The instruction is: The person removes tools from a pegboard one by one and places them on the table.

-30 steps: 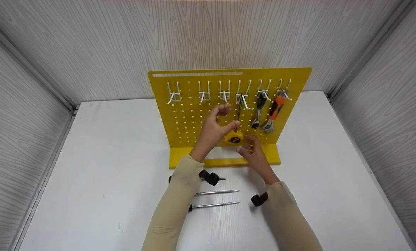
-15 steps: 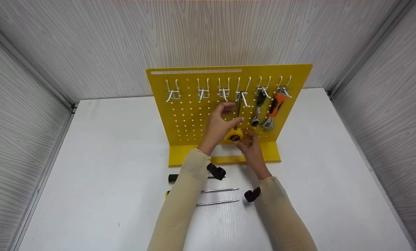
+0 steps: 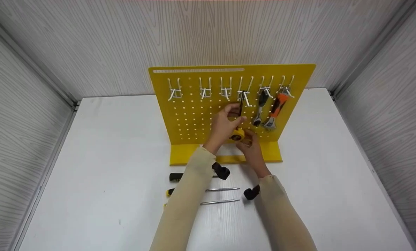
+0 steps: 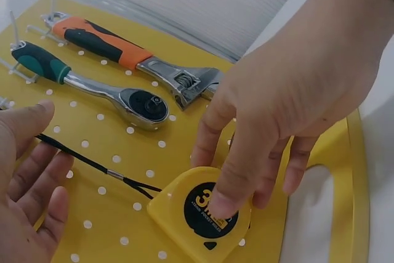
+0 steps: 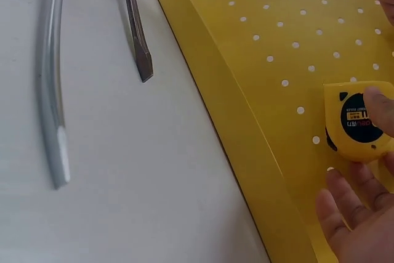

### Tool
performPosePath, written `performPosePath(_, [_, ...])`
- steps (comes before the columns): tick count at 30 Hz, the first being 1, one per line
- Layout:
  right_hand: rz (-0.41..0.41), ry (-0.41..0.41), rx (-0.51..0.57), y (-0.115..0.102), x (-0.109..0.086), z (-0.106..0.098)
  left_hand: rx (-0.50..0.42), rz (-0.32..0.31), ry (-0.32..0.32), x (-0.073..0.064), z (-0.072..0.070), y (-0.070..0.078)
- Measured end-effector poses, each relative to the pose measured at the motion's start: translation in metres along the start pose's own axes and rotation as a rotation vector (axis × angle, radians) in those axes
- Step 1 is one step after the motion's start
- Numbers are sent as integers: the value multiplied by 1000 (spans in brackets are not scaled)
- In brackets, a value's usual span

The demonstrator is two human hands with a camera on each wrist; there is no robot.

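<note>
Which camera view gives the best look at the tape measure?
The left wrist view: the tape measure appears largest there, with its black cord and much of its label showing, though the right hand covers part. The right wrist view shows it at the right edge, also partly covered; the head view, small, its label unreadable.

- The far side is closed off by a pale back wall (image 3: 208, 35), patterned with wavy wood grain;
- the sides are enclosed by a left wall (image 3: 16, 87) and a right wall (image 3: 385, 94), similarly grained;
- the corners are lined with grey strips (image 3: 28, 56);
- the space between is filled by a white tabletop (image 3: 106, 157), faintly flecked;
- a soft sheen is cast near its front.
</note>
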State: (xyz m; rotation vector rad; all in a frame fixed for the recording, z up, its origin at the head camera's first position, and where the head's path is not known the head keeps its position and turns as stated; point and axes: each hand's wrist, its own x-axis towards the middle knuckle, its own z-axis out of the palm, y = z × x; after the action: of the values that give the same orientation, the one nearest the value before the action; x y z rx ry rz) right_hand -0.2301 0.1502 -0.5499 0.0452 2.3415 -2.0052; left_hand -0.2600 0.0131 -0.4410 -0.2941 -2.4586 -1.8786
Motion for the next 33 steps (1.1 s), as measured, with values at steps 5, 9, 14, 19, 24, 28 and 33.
performPosePath(5, [-21,-4,-40,-1,-1,3,-16,26,-35,0,0,0])
performPosePath(9, [-47,14,-84,-1,-2,6,-36,42,-57,0,-2,0])
performPosePath(14, [-53,-2,-124,-2,-7,7,-49,56,-56,-2,-7,-1])
performPosePath(19, [-35,-18,-119,-1,-10,5,-78,47,-52,-4,-10,-1])
performPosePath(24, [-30,-63,-82,-3,-14,2,-104,39,-44,-5,-11,1])
performPosePath(28, [-4,-69,-42,-5,-17,1,-123,13,-39,-5,-11,1])
performPosePath(33, [4,-70,0,-7,-20,3,-113,-22,-42,-5,-13,2])
